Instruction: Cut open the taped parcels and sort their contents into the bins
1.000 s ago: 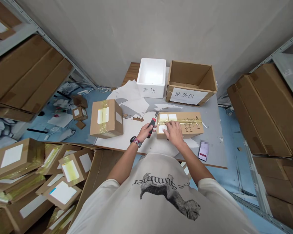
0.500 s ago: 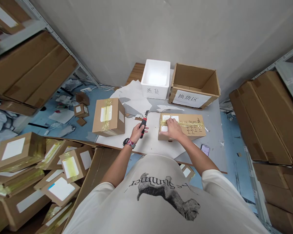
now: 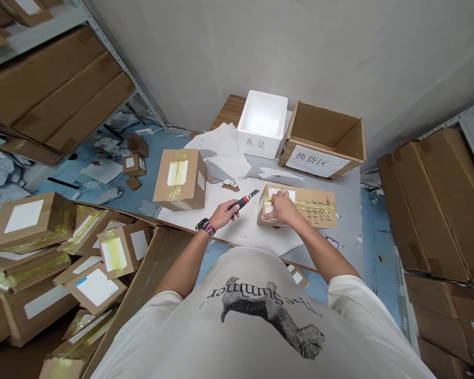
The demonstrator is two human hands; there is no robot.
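My left hand (image 3: 226,213) is closed round a red and black utility knife (image 3: 240,202). Its blade is out and points right, a short way from a long taped cardboard box (image 3: 319,208). On the labelled left end of that box lies my right hand (image 3: 282,207), thumb and fingers bent over its top and gripping it. Yellowish tape runs along the box top, beside handwritten numbers. To the left of the knife stands a second taped cardboard box (image 3: 180,179) with a white label, untouched by either hand.
A white foam box (image 3: 260,145) and an open cardboard box (image 3: 324,163) with handwritten signs stand at the table's back. Taped parcels (image 3: 29,221) are piled at lower left. Shelves with large cartons (image 3: 438,205) flank the table (image 3: 256,237). A phone (image 3: 332,242) lies near the right forearm.
The knife has tipped from nearly upright to pointing right, towards the long box. My right hand stays on that box, its fingers shifted slightly. The whole view has shifted a little.
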